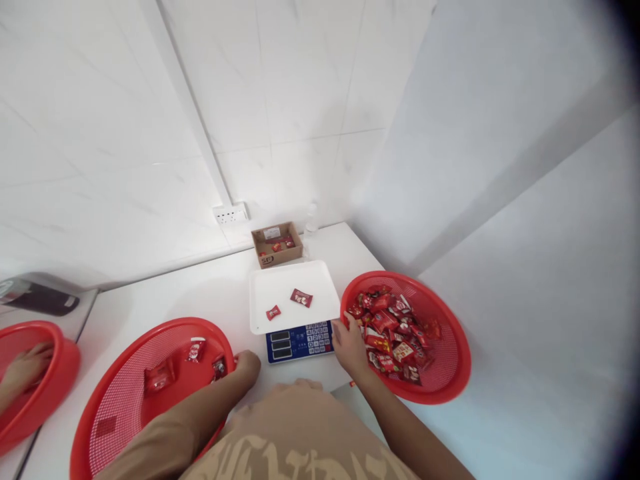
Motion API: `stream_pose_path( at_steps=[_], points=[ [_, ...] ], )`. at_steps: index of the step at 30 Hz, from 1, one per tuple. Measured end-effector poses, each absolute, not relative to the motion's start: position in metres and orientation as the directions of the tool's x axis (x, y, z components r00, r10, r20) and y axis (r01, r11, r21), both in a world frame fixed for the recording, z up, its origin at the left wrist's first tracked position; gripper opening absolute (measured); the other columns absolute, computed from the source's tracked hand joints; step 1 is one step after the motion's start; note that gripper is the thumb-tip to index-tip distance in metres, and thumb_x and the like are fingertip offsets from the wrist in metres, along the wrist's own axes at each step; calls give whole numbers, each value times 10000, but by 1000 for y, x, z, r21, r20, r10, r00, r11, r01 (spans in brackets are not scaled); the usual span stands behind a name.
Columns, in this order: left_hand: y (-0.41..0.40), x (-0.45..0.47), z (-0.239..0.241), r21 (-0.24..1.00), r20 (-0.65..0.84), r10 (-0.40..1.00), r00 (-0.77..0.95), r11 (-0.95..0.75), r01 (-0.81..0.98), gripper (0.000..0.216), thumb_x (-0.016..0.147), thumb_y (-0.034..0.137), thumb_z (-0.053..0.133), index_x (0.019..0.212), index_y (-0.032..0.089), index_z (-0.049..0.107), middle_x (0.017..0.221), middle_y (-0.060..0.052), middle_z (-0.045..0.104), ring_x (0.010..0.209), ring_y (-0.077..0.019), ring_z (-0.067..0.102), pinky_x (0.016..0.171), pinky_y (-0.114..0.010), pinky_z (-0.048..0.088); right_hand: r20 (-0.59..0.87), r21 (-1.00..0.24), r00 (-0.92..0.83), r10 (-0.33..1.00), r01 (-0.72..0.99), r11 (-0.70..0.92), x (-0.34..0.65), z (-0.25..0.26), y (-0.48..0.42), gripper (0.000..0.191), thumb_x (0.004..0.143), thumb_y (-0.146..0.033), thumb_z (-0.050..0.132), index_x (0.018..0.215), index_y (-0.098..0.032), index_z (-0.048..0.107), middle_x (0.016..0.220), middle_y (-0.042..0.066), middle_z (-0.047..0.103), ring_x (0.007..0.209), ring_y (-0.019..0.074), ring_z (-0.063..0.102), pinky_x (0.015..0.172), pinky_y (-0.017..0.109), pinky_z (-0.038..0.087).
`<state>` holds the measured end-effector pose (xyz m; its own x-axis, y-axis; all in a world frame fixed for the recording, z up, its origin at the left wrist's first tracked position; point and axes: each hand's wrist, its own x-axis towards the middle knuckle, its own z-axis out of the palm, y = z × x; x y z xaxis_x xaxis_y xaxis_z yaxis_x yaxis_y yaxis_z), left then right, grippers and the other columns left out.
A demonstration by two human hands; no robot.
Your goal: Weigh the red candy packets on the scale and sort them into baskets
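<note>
My right hand is closed over the left rim of a red plastic basket piled with small wrapped candies. At the near right rim of another red basket, my left hand grips the edge, its fingers partly hidden. A few red packets lie in that basket. Between the baskets stands a blue digital scale with a white tray on top. Two wrapped candies, a larger one and a smaller one, rest on the tray.
Behind the scale sits a cardboard box holding a few red packets, beside a clear bottle. A co-worker's hand reaches into a red basket at far left. A dark cylindrical object lies near the wall socket side.
</note>
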<state>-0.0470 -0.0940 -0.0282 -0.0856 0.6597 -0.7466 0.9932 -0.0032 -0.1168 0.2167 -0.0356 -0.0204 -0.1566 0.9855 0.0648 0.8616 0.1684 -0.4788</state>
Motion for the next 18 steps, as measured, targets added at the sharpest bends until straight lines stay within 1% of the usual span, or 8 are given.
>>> stream_pose_path(
  at_steps=[4,5,8,10,12,14,16,18],
  points=[
    [-91,-48,-8,13,-777,629,25,-24,1000,312,575,53,706,880,97,653,1004,-210,654,986,-371,599,788,-501,464,63,-495,-142,988,855,155,216,-19,-35,349,779,-146,450,1091,-183,602,1345,129,368,1249,262,369,1007,386,332],
    [-90,-48,-1,66,-776,627,69,-28,997,312,541,26,697,839,110,657,962,-197,668,949,-364,616,768,-467,472,63,-498,-144,988,853,156,217,-19,-35,350,777,-145,451,1091,-184,602,1346,129,370,1250,262,366,1007,388,330],
    [-79,-47,21,232,-723,665,189,-25,972,237,623,83,628,834,190,638,898,-76,689,863,-237,641,731,-319,476,60,-500,-152,987,851,162,217,-20,-35,353,776,-149,455,1095,-189,600,1345,123,374,1248,262,367,1012,398,323],
    [-65,-45,34,303,-638,743,203,0,953,238,756,142,505,957,237,592,939,-32,675,865,-175,626,730,-266,457,59,-498,-150,987,852,159,217,-21,-36,355,781,-160,451,1104,-178,597,1346,135,375,1239,271,374,1011,411,319],
    [-45,-43,41,318,-537,832,139,48,947,308,854,176,348,1116,247,494,1055,-48,634,938,-162,597,772,-269,437,79,-477,-125,989,867,147,216,-20,-37,359,795,-177,443,1124,-163,588,1343,159,380,1236,291,371,1011,449,306],
    [-25,-40,42,301,-463,885,47,107,948,335,890,223,284,1201,221,408,1148,-95,576,1012,-191,568,802,-300,422,133,-433,-122,984,886,169,212,-16,-36,370,812,-189,439,1156,-167,571,1349,165,384,1259,309,339,1024,497,265],
    [-8,-37,39,283,-436,900,-14,152,947,339,875,279,363,1201,196,401,1155,-125,552,1033,-232,560,797,-327,422,194,-393,-185,963,885,249,204,-10,-32,375,831,-192,428,1183,-187,554,1357,145,395,1290,304,296,1045,518,216],
    [2,-35,34,271,-434,900,-46,179,946,334,832,293,465,1144,176,446,1110,-136,554,1011,-260,570,774,-340,428,204,-386,-290,935,854,349,191,-3,-22,381,844,-191,417,1206,-188,537,1346,132,423,1294,277,296,1057,482,220]
  ],
)
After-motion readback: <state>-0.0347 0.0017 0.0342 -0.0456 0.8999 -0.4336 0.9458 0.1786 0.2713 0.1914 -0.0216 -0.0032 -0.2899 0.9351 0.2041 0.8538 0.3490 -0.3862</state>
